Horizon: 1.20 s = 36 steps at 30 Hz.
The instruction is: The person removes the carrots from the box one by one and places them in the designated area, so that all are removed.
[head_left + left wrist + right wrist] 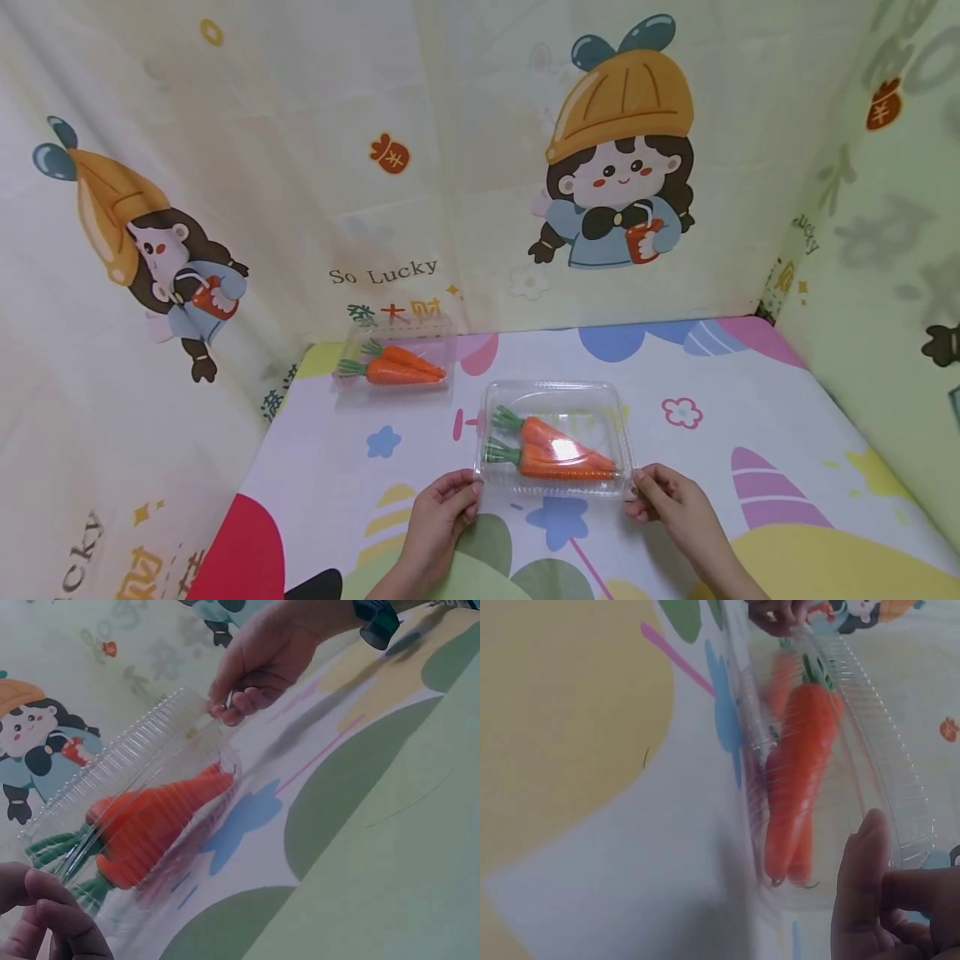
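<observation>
A clear plastic clamshell box (592,408) with two orange carrots (562,467) inside is in the middle of the head view. The carrots lie side by side, green tops to the left and tips to the right. My left hand (442,512) pinches the near left corner of its rim between thumb and fingers. At the near right corner, my right hand (671,498) grips the edge the same way. In the right wrist view, the box's ribbed rim (881,731) runs up from the right thumb. The lid lies over the carrots.
A second clear box (431,333) with two more carrots (397,367) stands at the back left of the table, near the wall cloth. The patterned tablecloth (660,454) spreads beneath, and printed curtains (480,208) enclose the back and both sides.
</observation>
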Each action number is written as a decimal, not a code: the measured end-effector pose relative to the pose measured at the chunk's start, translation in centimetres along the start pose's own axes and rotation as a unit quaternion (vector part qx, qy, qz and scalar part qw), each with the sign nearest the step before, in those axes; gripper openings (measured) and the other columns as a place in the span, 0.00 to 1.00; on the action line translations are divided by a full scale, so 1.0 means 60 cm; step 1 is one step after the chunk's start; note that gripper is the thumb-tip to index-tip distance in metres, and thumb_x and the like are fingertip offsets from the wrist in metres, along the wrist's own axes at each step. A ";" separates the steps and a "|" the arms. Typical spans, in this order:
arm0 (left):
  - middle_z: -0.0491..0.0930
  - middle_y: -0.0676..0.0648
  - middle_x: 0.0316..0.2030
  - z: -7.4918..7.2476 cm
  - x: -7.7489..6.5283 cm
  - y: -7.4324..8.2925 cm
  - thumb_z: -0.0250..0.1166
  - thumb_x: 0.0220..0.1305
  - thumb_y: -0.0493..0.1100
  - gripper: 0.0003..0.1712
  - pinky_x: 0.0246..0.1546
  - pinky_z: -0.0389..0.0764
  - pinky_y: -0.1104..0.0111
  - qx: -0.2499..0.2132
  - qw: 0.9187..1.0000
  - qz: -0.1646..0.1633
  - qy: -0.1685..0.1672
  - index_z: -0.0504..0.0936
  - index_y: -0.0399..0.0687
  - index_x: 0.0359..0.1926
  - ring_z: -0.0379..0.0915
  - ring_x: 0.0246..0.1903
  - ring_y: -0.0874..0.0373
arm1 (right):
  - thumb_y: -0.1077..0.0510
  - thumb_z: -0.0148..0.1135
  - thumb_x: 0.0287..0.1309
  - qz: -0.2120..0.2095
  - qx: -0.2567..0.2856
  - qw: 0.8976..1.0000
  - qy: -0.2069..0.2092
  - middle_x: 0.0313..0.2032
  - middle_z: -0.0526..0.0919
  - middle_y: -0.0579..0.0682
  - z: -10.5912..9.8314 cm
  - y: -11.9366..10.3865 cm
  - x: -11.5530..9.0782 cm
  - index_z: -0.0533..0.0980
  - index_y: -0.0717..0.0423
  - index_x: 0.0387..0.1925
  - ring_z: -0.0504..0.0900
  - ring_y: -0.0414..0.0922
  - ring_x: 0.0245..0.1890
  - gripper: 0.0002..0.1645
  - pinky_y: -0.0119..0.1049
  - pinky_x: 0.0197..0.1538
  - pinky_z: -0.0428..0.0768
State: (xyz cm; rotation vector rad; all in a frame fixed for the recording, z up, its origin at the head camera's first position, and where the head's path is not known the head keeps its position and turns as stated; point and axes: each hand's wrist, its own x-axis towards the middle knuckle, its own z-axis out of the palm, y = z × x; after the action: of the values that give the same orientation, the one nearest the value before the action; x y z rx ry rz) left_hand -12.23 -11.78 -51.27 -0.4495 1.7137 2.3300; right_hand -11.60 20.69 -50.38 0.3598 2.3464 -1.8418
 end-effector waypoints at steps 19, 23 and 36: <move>0.86 0.52 0.27 0.002 -0.004 -0.004 0.72 0.64 0.34 0.06 0.34 0.84 0.73 0.002 0.999 -0.014 -0.044 0.88 0.36 0.41 0.82 0.26 0.64 | 0.56 0.52 0.79 0.027 0.023 0.999 -0.007 0.29 0.86 0.54 -0.007 -0.008 0.004 0.77 0.70 0.43 0.86 0.44 0.27 0.18 0.36 0.35 0.87; 0.85 0.50 0.28 0.009 -0.006 -0.007 0.72 0.65 0.38 0.10 0.36 0.86 0.72 0.033 0.997 -0.004 -0.074 0.86 0.34 0.43 0.83 0.28 0.63 | 0.55 0.52 0.79 0.015 0.018 1.000 0.002 0.29 0.85 0.54 -0.017 -0.010 0.007 0.76 0.70 0.44 0.85 0.43 0.27 0.19 0.35 0.35 0.87; 0.79 0.46 0.34 0.002 -0.006 -0.007 0.78 0.58 0.43 0.17 0.25 0.80 0.73 0.259 0.951 0.165 -0.036 0.77 0.40 0.35 0.78 0.23 0.66 | 0.52 0.52 0.79 0.044 0.023 0.999 -0.006 0.30 0.85 0.54 -0.024 0.010 0.009 0.75 0.68 0.41 0.84 0.44 0.28 0.19 0.35 0.35 0.86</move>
State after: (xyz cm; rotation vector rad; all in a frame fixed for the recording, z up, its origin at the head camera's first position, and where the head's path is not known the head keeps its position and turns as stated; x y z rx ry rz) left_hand -11.75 -11.54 -51.46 0.0227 2.4016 1.9235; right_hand -11.89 22.30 -50.74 0.4490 2.2457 -1.8552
